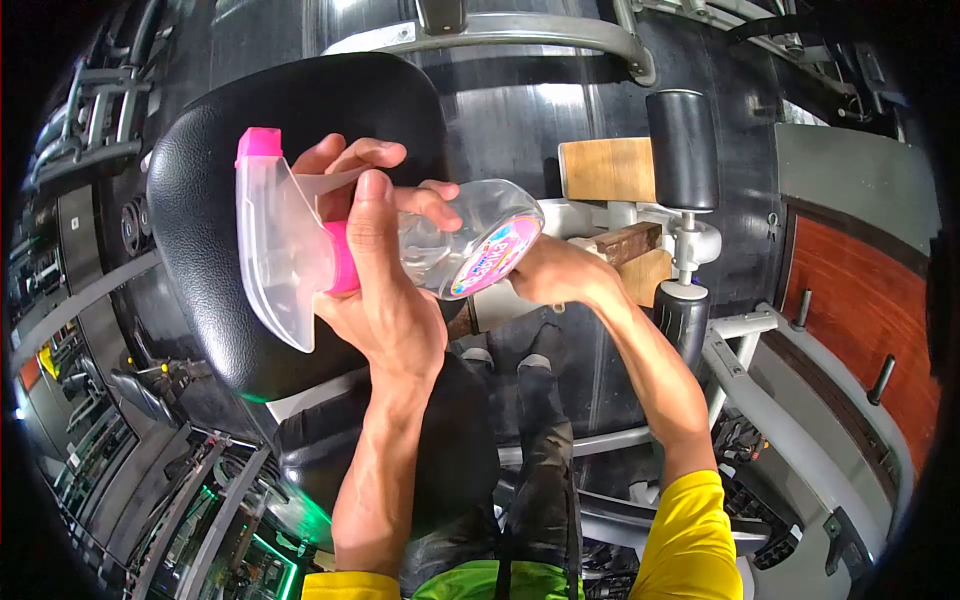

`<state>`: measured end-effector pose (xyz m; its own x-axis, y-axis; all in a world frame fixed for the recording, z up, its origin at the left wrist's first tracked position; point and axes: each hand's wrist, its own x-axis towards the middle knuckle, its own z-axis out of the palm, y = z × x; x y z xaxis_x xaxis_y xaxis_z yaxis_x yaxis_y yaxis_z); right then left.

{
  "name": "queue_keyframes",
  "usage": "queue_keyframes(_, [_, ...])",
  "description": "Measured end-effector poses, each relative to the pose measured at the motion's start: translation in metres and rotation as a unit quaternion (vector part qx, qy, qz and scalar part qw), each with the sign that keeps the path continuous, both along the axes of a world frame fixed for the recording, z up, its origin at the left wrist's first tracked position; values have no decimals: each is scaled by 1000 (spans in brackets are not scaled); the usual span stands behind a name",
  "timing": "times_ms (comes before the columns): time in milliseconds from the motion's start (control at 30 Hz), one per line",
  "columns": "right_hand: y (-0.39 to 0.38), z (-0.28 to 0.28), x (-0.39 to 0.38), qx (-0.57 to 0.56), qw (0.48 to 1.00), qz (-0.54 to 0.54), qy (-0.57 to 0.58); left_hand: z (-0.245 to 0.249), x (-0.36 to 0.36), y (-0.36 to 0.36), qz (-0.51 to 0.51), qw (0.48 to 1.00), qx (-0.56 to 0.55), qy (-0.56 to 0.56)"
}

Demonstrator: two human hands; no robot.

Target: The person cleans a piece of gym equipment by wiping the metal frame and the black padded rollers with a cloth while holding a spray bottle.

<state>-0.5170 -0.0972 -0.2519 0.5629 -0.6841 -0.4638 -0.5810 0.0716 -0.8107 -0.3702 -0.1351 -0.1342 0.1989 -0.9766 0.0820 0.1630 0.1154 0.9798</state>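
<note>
My left hand (375, 260) is wrapped round the neck of a clear spray bottle (430, 240). The bottle lies tilted sideways, its translucent spray head to the left with a pink nozzle and pink collar. My fingers curl beside the trigger, and a colourful pink label shows near the bottle's base. Behind that base is my right hand (565, 272), its fingers hidden by the bottle; I cannot tell what it holds. Below the bottle in this view spreads a black padded seat (200, 240) of an exercise machine.
Right of my right hand are black foam rollers (685, 150) on a metal post and a wooden block (607, 168). A grey frame tube (790, 430) runs along the right. My legs and shoes (540, 350) show below, on a dark floor. More gym machines stand at left.
</note>
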Motion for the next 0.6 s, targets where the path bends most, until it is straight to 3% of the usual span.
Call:
queue_keyframes(67, [6, -5, -10, 31, 999, -9, -9, -1, 1, 1, -1, 1000, 1, -6])
queue_keyframes(133, [14, -44, -36, -23, 999, -14, -33, 0, -1, 0, -1, 1000, 6, -2])
queue_keyframes(200, [9, -75, -70, 12, 991, 29, 131, 1, -1, 0, -3, 1000, 1, -13])
queue_keyframes(267, [6, -72, -90, 102, 968, -60, 223, 1, -4, 1, 2, 1000, 4, -13])
queue_keyframes(367, [14, -105, -91, 24, 968, -18, 250, 3, -6, 1, 9, 1000, 5, -27])
queue_keyframes(400, [11, -85, -72, 28, 959, 16, 283, 4, -6, 1, 13, 999, 7, -36])
queue_keyframes(467, [25, -64, -53, -61, 979, -36, 190, 5, -7, 2, 14, 999, 10, -30])
queue_keyframes(533, [15, -10, -25, 12, 989, -41, 142, 5, -7, 2, 18, 999, 17, -27])
queue_keyframes(600, [26, -9, -3, -65, 997, -52, 10, 4, -5, 2, 15, 1000, 14, -23])
